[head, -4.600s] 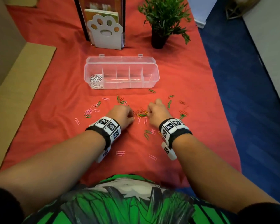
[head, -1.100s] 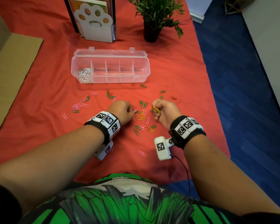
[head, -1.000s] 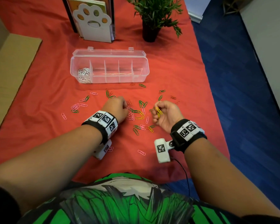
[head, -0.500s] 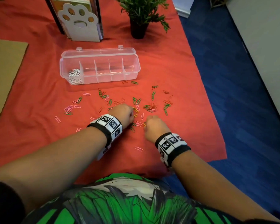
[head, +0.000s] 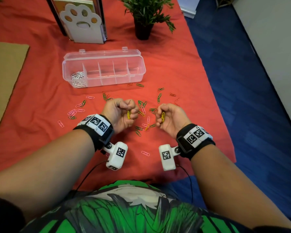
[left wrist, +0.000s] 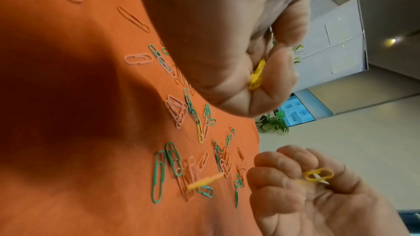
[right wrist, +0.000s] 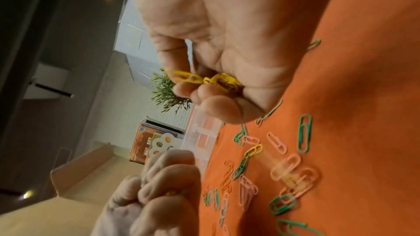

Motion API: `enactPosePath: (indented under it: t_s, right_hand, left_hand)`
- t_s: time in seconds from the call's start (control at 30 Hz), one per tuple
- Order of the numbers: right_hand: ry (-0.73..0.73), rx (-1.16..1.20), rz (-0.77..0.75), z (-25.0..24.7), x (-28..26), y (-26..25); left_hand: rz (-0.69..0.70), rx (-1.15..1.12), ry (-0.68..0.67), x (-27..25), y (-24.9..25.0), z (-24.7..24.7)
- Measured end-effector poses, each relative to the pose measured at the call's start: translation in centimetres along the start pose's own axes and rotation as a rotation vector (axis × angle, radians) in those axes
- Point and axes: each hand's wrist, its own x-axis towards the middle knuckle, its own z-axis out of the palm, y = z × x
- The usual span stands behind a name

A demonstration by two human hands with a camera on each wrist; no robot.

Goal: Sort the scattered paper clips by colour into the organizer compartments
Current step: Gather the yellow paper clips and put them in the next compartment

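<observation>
Yellow clips are sitting in both fists, so the move that follows is, by my reading, a carry to the organizer (head: 142,71) lying further up the red cloth (head: 40,91).

Going from the left: the white clips (head: 78,79) are already lying in the box's leftmost compartment, and the four compartments to their right are looking empty, as far as the head view is showing. The box is lying with its long axis running left to right across the cloth, its lid folded back on the far side.

The left hand (head: 118,115) is hovering above the cloth with its fingers curled and pinching a small bunch of yellow clips (head: 129,114); it is sitting just left of the scattered pile and almost straight below the middle compartments, so it is looking like the nearer hand to them.

Between the hands, pink, green and orange clips are lying loose on the cloth, and one stray yellow clip (head: 141,113) is resting there, touching neither hand.

The right hand (head: 170,118) is also curling around a bunch of yellow clips (head: 162,116), palm turned inward. It is hanging below and just right of the box's right end, so it is having to travel up and to the left.
</observation>
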Motion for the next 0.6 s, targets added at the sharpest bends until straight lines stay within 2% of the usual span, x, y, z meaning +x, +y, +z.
enactPosePath:
  t_s: [0.07, 0.1, 0.17, 0.2, 0.27, 0.33, 0.43, 0.5, 0.6]
  right_hand:
    - [0.047, -0.017, 0.016, 0.3, 0.5, 0.2]
    - [0.095, -0.064, 0.018, 0.4, 0.9, 0.3]
    - [0.204, -0.286, -0.005, 0.4, 1.6, 0.5]
    - [0.245, -0.491, -0.036, 0.3, 1.8, 0.5]
    - [0.265, -1.043, -0.128, 0.2, 2.0, 0.8]
    - [0.216, -1.443, -0.166, 0.3, 1.5, 1.4]
    - [0.166, -1.727, -0.2, 0.8, 0.4, 2.8]
    - [0.143, -1.867, -0.237, 0.9, -0.1, 3.9]
    - [0.183, -1.982, -0.267, 0.9, -0.2, 4.8]
  left_hand:
    - [0.002, 0.082, 0.149, 0.9, -0.3, -0.1]
    - [0.011, 0.224, 0.269, 1.5, -0.5, -0.3]
    - [0.087, 0.702, 0.454, 2.7, -1.2, -0.7]
    - [0.143, 0.942, 0.487, 3.1, -1.5, -0.9]
    - [0.209, 1.32, 0.425, 3.6, -2.0, -1.2]
    - [0.221, 1.66, 0.373, 3.7, -2.0, -1.0]
    - [0.208, 1.886, 0.333, 4.0, -2.0, -0.8]
    - [0.203, 1.931, 0.315, 4.2, -2.3, -0.8]
    - [0.183, 1.964, 0.303, 4.3, -2.5, -0.6]
